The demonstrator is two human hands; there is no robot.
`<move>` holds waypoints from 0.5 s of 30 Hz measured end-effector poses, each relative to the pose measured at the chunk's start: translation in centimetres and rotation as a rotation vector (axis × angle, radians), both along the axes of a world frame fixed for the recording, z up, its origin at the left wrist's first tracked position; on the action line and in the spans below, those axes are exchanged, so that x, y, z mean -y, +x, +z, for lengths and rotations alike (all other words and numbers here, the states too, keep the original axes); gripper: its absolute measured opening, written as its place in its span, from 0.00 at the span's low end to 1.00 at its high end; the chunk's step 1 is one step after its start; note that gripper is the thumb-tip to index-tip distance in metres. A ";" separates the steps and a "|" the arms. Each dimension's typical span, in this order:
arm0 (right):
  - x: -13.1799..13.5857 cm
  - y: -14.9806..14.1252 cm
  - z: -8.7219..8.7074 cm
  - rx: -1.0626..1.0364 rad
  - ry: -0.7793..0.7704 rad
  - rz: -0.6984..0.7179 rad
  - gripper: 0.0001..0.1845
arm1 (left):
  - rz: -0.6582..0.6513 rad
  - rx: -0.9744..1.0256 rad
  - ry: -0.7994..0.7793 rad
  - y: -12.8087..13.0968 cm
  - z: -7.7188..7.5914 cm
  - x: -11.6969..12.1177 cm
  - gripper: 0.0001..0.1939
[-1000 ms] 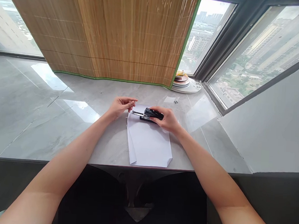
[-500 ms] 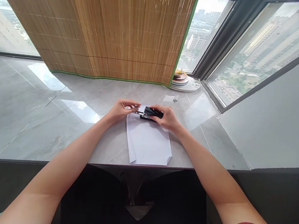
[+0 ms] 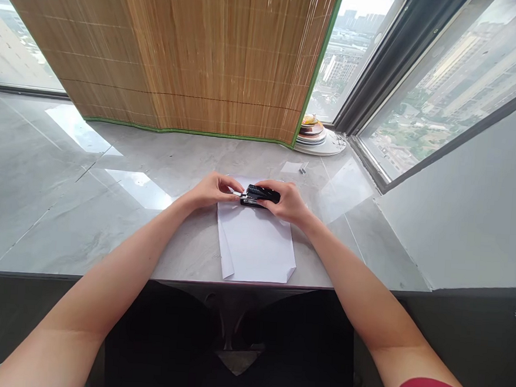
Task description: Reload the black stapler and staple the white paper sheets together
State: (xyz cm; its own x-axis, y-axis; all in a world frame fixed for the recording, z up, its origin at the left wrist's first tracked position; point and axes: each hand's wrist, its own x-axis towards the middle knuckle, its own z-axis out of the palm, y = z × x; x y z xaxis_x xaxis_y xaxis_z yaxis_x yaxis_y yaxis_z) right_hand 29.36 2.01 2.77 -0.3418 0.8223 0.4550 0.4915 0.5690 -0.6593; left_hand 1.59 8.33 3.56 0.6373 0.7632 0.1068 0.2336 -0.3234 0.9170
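Note:
A black stapler (image 3: pixel 260 195) lies across the far end of a stack of white paper sheets (image 3: pixel 257 240) on the grey marble sill. My right hand (image 3: pixel 289 203) is wrapped over the stapler's right half. My left hand (image 3: pixel 214 189) is pinched at the stapler's left tip, fingers touching its metal front. The near corner of the paper is folded.
A bamboo blind (image 3: pixel 197 53) hangs behind the sill. A stack of plates (image 3: pixel 313 132) stands at the back right by the window. A small white slip and some small metal bits (image 3: pixel 297 168) lie beyond the paper. The sill's front edge (image 3: pixel 102 277) runs just before my lap.
My left hand moved right from beside the paper to the stapler's front tip. The stapler's extended metal part is now pushed in.

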 end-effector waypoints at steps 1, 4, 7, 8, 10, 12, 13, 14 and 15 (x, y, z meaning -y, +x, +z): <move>0.0 0.0 0.0 0.000 0.001 0.003 0.17 | -0.004 -0.010 0.001 0.0 0.0 0.0 0.15; 0.1 -0.1 0.1 0.004 0.003 0.009 0.17 | 0.013 -0.031 0.000 0.0 0.0 0.0 0.15; 0.1 0.0 0.2 0.006 0.004 0.000 0.17 | 0.027 -0.040 0.004 0.1 -0.1 0.0 0.15; 0.1 0.0 0.2 0.005 0.003 -0.005 0.17 | 0.032 -0.043 0.007 0.1 -0.1 0.0 0.15; 0.1 0.0 0.1 0.002 0.003 -0.014 0.17 | 0.048 -0.048 0.011 0.2 -0.2 0.1 0.15; 0.1 0.1 0.1 0.000 0.006 -0.020 0.17 | 0.058 -0.050 0.009 0.2 -0.1 0.1 0.15; 0.1 0.1 0.1 -0.002 0.011 -0.020 0.17 | 0.056 -0.048 0.007 0.2 -0.1 0.1 0.16; 0.0 0.1 0.0 -0.003 0.017 -0.018 0.17 | 0.054 -0.043 0.006 0.2 -0.1 0.1 0.16; 0.0 0.1 0.0 -0.004 0.022 -0.016 0.17 | 0.054 -0.036 0.006 0.3 0.0 0.2 0.17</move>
State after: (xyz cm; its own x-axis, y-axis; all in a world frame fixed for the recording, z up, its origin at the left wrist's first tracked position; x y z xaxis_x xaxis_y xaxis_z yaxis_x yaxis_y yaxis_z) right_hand 29.44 1.98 2.79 -0.3264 0.8176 0.4744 0.4980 0.5753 -0.6488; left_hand 1.85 8.17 3.55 0.5985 0.7962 0.0892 0.2840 -0.3149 0.9057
